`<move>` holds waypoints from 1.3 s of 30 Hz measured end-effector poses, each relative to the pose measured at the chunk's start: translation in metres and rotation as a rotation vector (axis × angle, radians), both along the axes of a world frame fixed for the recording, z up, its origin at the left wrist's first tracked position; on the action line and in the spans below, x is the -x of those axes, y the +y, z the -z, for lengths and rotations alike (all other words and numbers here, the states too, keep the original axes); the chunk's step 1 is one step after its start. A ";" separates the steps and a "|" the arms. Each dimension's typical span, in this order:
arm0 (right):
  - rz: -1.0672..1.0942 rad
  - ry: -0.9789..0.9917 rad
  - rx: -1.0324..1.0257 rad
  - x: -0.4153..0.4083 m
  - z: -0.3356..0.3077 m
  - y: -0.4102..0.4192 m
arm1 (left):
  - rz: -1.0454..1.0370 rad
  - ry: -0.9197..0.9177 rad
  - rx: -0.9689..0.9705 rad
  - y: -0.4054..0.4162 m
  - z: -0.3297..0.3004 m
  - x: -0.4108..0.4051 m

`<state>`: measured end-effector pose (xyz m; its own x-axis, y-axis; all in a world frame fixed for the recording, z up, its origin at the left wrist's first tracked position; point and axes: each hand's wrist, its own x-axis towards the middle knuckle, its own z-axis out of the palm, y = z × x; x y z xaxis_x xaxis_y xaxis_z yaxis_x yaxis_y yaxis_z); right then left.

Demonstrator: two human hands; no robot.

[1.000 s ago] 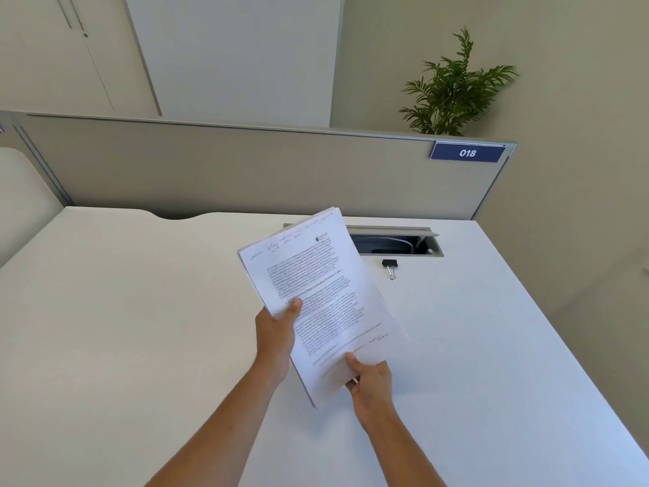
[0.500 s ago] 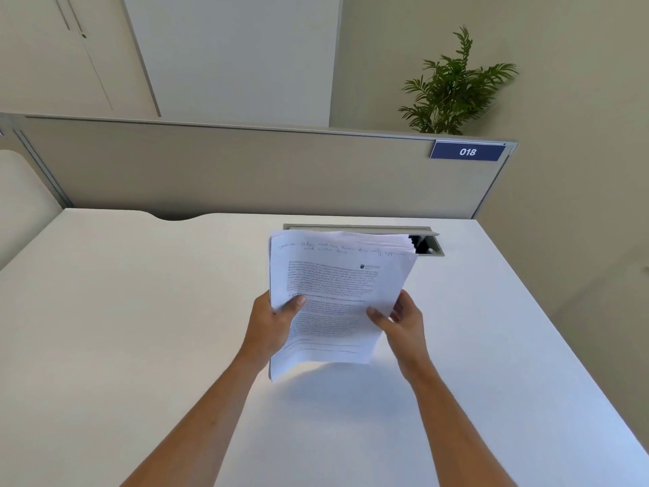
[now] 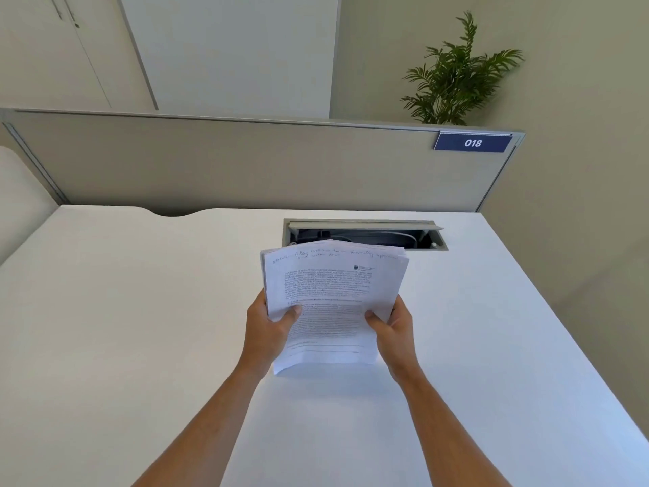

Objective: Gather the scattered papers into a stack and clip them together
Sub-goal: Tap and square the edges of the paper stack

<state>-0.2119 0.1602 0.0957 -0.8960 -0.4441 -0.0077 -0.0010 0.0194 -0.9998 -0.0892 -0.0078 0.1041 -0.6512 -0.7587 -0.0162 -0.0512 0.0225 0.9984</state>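
Upright, prob. on desk (image 3: pixel 140 328): papers (image 3: pixel 333 304), both hands.

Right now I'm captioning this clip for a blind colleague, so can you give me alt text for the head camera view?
Two hands, left hand and right hand, hold a stack of printed papers upright by its side edges above a white desk. Behind are an open cable tray, a grey partition with a sign reading 018, and a green plant.
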 end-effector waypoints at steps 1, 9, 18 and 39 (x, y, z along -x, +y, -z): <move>0.013 -0.001 -0.005 -0.002 0.002 -0.002 | -0.010 0.002 -0.005 0.002 0.002 0.001; 0.063 0.029 -0.031 -0.005 0.005 -0.004 | -0.078 0.019 0.032 0.011 0.004 0.006; 0.073 0.002 -0.080 0.020 -0.004 0.000 | 0.052 -0.062 -0.050 -0.008 -0.010 0.028; 0.046 -0.180 -0.437 0.070 0.062 -0.018 | -0.004 -0.484 -0.009 -0.025 0.071 0.080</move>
